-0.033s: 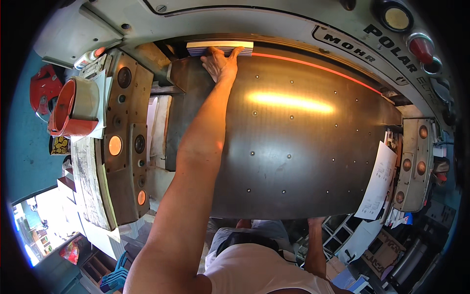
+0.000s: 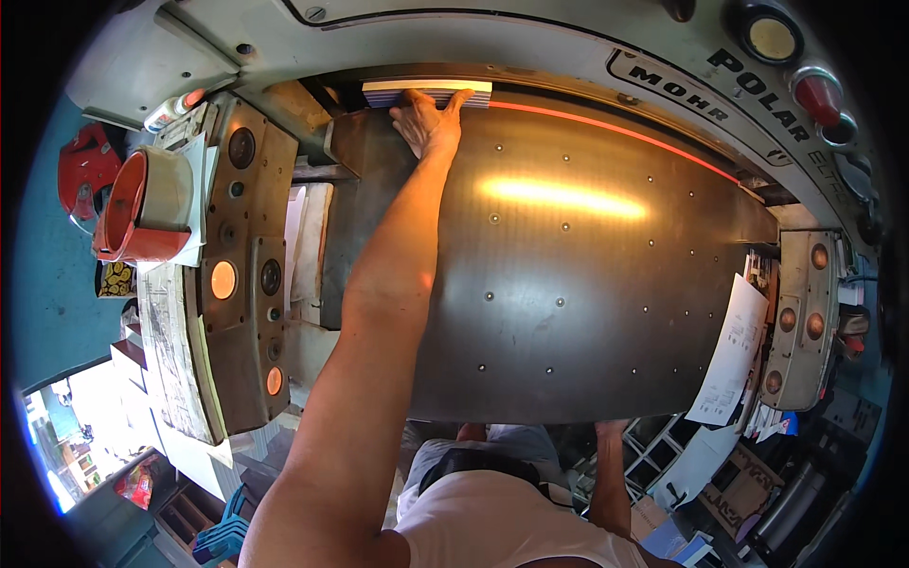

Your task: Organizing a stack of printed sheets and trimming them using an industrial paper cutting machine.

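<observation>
At the far left of a dark metal machine table (image 2: 578,341), a thick stack of paper (image 2: 426,88) stands beneath the machine's front beam. My left hand (image 2: 426,121) is reached far forward to it, bent fingers and thumb closed against its near side. The fingertips are partly hidden against the sheets. Along the table's back, a red light line (image 2: 606,121) runs right from the stack. Down by the near table edge is my right hand (image 2: 611,429); only its wrist side shows, and the edge hides its fingers.
Left of the table, a control panel (image 2: 222,208) with round buttons carries an orange-and-cream container (image 2: 161,208). A printed sheet (image 2: 734,350) hangs at the table's right side, beside another button panel (image 2: 800,322). The machine's pale beam (image 2: 530,38) spans the far side.
</observation>
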The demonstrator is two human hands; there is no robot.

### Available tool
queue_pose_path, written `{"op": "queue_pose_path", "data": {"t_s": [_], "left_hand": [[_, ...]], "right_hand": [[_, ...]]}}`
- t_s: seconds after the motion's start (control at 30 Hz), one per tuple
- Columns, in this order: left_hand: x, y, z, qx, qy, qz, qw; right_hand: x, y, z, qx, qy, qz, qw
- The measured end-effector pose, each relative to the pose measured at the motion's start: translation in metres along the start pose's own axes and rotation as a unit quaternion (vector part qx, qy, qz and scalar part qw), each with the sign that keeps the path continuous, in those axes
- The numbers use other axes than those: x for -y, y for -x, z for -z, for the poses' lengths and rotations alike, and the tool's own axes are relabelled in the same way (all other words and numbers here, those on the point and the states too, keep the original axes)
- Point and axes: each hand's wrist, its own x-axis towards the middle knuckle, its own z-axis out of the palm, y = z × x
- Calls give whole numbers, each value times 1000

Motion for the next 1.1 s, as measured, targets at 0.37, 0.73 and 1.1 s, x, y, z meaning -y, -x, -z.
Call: {"op": "queue_pose_path", "data": {"t_s": [0.37, 0.73, 1.1], "left_hand": [[8, -6, 2, -19, -8, -25, 999], [12, -6, -1, -15, -38, -31, 999], [10, -3, -4, -9, -20, -38, 999]], "right_hand": [[5, 13, -26, -88, 42, -32, 995], [12, 17, -5, -3, 20, -50, 999], [26, 48, 27, 13, 110, -119, 987]]}}
